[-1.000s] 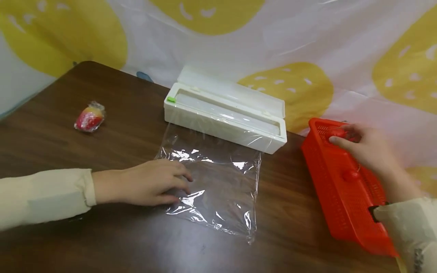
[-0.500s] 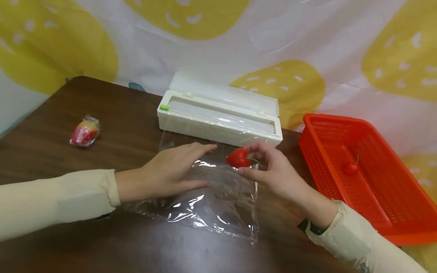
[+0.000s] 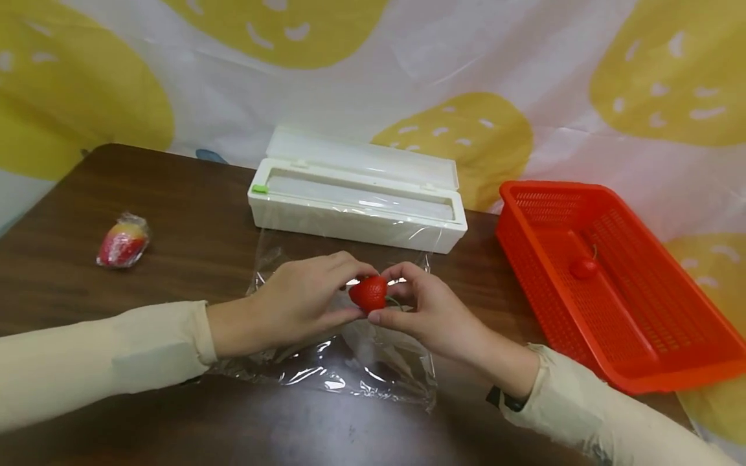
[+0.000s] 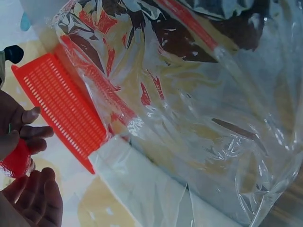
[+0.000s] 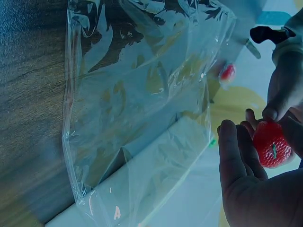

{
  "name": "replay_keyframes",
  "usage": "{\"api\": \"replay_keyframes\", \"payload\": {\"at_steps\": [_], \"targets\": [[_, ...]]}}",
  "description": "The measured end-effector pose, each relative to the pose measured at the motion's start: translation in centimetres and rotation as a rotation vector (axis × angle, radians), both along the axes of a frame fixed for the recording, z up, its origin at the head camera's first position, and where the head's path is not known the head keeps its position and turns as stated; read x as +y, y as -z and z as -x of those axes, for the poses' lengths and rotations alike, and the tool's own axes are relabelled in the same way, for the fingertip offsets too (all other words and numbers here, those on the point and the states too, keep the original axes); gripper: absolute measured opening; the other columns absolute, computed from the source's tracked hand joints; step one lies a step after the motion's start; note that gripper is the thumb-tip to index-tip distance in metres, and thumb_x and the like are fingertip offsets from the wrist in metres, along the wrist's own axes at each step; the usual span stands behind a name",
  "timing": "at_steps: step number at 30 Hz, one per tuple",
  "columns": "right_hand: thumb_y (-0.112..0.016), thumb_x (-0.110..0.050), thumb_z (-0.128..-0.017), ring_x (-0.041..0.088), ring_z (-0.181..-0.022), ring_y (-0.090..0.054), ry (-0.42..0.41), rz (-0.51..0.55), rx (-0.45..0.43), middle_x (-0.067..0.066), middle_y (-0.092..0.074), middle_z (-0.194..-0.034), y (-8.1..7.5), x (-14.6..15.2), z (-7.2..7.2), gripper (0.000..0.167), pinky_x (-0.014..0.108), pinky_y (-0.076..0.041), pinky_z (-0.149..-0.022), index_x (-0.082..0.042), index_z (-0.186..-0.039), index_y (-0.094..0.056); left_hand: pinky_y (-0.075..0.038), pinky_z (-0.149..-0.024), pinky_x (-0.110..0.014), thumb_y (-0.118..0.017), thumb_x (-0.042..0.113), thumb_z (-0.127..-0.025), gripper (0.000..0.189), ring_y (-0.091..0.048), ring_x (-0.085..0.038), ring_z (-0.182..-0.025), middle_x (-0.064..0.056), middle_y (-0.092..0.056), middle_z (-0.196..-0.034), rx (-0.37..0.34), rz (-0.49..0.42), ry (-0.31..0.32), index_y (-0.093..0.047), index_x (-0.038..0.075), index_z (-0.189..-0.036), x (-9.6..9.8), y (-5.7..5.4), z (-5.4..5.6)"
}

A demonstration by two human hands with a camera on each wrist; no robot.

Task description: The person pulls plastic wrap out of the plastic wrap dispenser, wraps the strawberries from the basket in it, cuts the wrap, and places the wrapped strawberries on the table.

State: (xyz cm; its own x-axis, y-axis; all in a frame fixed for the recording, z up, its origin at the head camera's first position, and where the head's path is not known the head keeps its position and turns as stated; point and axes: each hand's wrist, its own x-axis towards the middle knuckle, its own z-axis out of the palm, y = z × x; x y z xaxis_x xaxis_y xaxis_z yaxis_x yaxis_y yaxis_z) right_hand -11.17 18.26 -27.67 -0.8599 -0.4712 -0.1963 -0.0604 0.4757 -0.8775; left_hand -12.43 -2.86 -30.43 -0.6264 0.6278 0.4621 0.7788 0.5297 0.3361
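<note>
A red strawberry with a thin green stem is held over the stretched cling film. My left hand touches it from the left with fingertips above and thumb below. From the right, my right hand holds it near the stem end, between thumb and fingers. In the right wrist view the strawberry sits among the fingers of both hands. Behind the hands, a white cling film dispenser stands with its lid up, the film drawn out over its front.
To the right lies a red perforated basket with a small red stemmed fruit inside. A film-wrapped pink and yellow fruit rests at the left of the brown table. A patterned sheet hangs behind.
My right hand has lifted the strawberry from the basket and brought it left over the film. My left hand has risen from the film and met it. The head view has shifted slightly.
</note>
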Motion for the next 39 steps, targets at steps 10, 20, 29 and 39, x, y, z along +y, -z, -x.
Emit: {"api": "replay_keyframes", "payload": {"at_steps": [10,20,29,39], "targets": [[-0.074,-0.017,-0.082,0.019,-0.089,-0.068,-0.037,-0.149,0.128,0.015,-0.070,-0.107,0.5,-0.1,-0.3,0.045,0.028,-0.056,-0.074,-0.006,-0.119,-0.049,-0.055,-0.070,-0.024,-0.078,0.029,-0.076,0.042,-0.065,-0.009,-0.078,0.002,-0.071,-0.096,-0.051,0.022,0.018,-0.065,0.011,-0.112,-0.3,0.3,-0.1],[-0.080,-0.044,-0.071,0.024,-0.120,-0.055,-0.286,-0.630,0.931,0.010,-0.055,-0.130,2.3,-0.4,-2.8,0.080,0.039,-0.047,-0.102,-0.007,-0.133,-0.044,-0.052,-0.065,-0.026,-0.079,0.035,-0.074,0.036,-0.060,-0.007,-0.073,0.005,-0.067,-0.086,-0.196,0.214,-0.008,-0.069,0.014,-0.101,-0.4,3.1,-1.1],[-0.078,-0.052,-0.070,0.026,-0.125,-0.051,-0.381,-0.735,0.913,0.011,-0.051,-0.136,4.4,-1.1,-3.6,0.087,0.045,-0.049,-0.096,-0.011,-0.136,-0.039,-0.051,-0.060,-0.027,-0.078,0.037,-0.073,0.024,-0.063,-0.007,-0.071,0.010,-0.070,-0.079,-0.259,0.254,-0.033,-0.067,0.022,-0.090,-0.4,4.0,-1.5],[-0.077,-0.051,-0.070,0.021,-0.115,-0.054,-0.385,-0.760,0.942,0.007,-0.055,-0.123,6.0,-1.6,-3.7,0.078,0.037,-0.050,-0.095,-0.011,-0.128,-0.045,-0.050,-0.060,-0.027,-0.079,0.036,-0.073,0.035,-0.067,-0.008,-0.075,0.009,-0.073,-0.083,-0.500,0.191,-0.077,-0.063,0.020,-0.100,-0.4,4.0,-1.4]]}}
